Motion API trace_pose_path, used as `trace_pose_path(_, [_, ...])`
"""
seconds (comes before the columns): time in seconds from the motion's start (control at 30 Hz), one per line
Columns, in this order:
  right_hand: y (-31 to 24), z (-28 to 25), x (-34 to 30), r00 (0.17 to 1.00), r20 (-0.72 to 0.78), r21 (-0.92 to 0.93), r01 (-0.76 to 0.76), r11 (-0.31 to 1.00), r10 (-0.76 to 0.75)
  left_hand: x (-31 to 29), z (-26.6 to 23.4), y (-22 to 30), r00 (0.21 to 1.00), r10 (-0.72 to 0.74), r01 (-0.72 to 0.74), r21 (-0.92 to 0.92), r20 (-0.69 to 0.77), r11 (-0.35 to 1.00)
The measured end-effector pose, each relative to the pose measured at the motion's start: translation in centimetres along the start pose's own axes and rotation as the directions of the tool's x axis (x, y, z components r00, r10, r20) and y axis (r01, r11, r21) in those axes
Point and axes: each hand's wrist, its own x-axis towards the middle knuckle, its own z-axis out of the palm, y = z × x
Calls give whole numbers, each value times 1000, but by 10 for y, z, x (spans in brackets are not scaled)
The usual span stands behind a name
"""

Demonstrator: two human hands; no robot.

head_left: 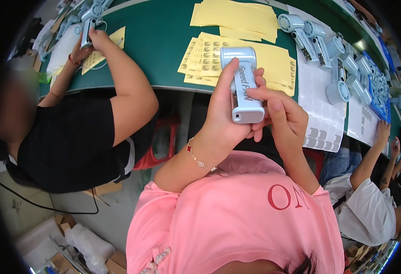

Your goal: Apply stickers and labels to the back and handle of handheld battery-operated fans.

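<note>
Steadying a pale-blue plastic handheld fan [248, 106]

Your left hand [225, 107] curls round the handle, thumb against the cylindrical head [244, 55]. Your right hand [291, 108] rests an index fingertip on the handle's front; can't tell whether it pinches. Fan held before your pink short-sleeved shirt [237, 205], front toward you, probably for viewing. Yellow paper sheets [276, 64] lie just beyond on the green tabletop [164, 57], likely for reach.

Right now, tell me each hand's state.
Left hand: closed around the light-blue handheld fan.
Right hand: partly curled at the fan; grip cannot be told.
</note>
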Motion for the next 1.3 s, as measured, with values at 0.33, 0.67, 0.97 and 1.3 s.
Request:
trace_pose_path(0.33, [-5, -77, 121, 973, 176, -5, -150, 989, 149, 59, 16, 95, 812, 554, -361, 905, 186, 226])
trace_pose_path(0.67, [57, -363, 280, 716, -587, -794, -601, -95, 378, 88, -11, 161, 343, 845, 735, 442, 410, -514])
trace_pose_path(0.97, [16, -298, 224, 922, -386, -835, -366, 411, 37, 77, 25, 90, 483, 493, 30, 549, 724, -835])
trace_pose_path(1.3, [-13, -83, 46, 716, 385, -806, 568, 165, -582, 79, 36, -2, 920, -189, 45, 386, 344, 921])
